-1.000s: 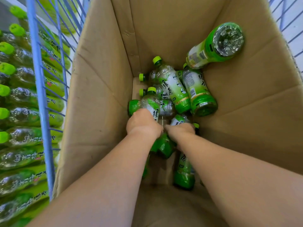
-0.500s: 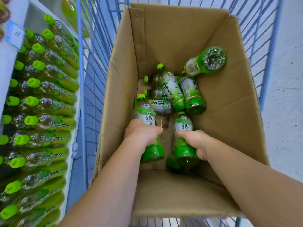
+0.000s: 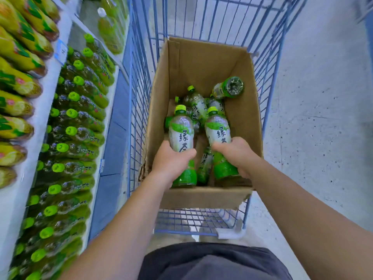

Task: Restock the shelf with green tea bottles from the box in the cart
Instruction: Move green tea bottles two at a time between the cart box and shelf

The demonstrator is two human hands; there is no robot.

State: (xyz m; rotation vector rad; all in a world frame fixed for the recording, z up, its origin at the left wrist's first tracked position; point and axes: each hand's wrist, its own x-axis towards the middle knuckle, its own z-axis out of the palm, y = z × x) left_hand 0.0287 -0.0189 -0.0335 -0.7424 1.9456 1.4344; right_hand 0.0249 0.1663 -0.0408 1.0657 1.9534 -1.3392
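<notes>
Our left grip [image 3: 171, 162] curls its fingers round the lower half of one green tea bottle [image 3: 181, 132]. Our right grip [image 3: 239, 153] holds a second green tea bottle [image 3: 218, 129] the same way. Both bottles point their caps away from us, over the loose bottles [image 3: 198, 107] lying in the bottom of the cardboard box [image 3: 201, 63]. The box sits in the blue wire cart [image 3: 141, 81]. On our left, the shelf [image 3: 45, 93] carries rows of shelved bottles [image 3: 80, 116] with green caps.
</notes>
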